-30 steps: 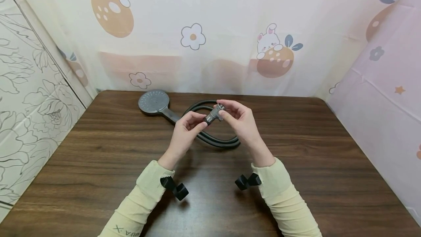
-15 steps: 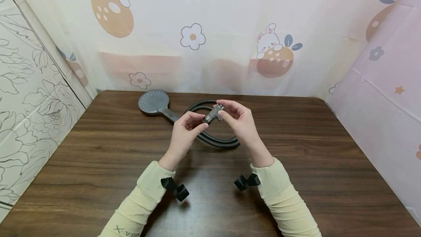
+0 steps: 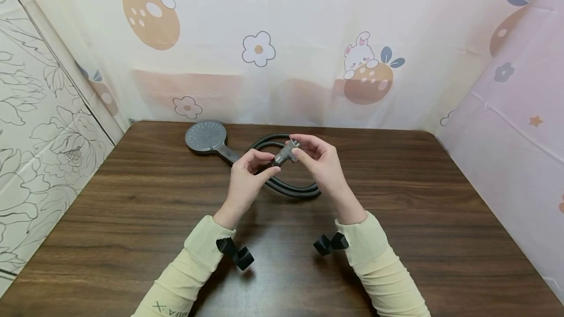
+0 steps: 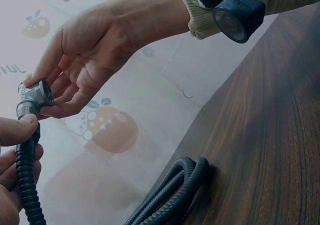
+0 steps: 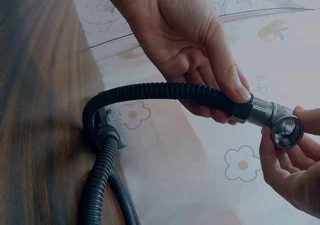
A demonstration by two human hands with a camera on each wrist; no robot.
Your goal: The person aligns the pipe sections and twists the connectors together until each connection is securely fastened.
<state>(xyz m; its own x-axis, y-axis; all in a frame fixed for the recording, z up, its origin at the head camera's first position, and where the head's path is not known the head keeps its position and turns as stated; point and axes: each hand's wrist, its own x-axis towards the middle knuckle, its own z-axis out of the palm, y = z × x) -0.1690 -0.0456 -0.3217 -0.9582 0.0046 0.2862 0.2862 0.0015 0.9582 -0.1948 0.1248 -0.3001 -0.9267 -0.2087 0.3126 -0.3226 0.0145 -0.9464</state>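
Note:
A grey metal tee fitting point(image 3: 289, 150) with an open threaded side port is held up over the table. My right hand point(image 3: 323, 160) pinches it between thumb and fingers. On the other side, my left hand point(image 3: 246, 177) holds the end of a black ribbed shower hose point(image 5: 155, 91), its thumb on the dark hose nut point(image 5: 243, 109). The nut meets the fitting's threaded neck, and some thread still shows between them in the right wrist view. In the head view, the left fingers hide most of the nut.
A grey shower head point(image 3: 205, 136) lies at the back left of the wooden table point(image 3: 132, 219), its handle pointing towards the coiled hose. Loops of hose rest behind and below both hands. A patterned curtain point(image 3: 304, 13) hangs along the back edge.
My left thumb and fingers shift slightly against each other at the hose nut, the thumb sliding a little outward. The right hand and the tee fitting stay nearly still.

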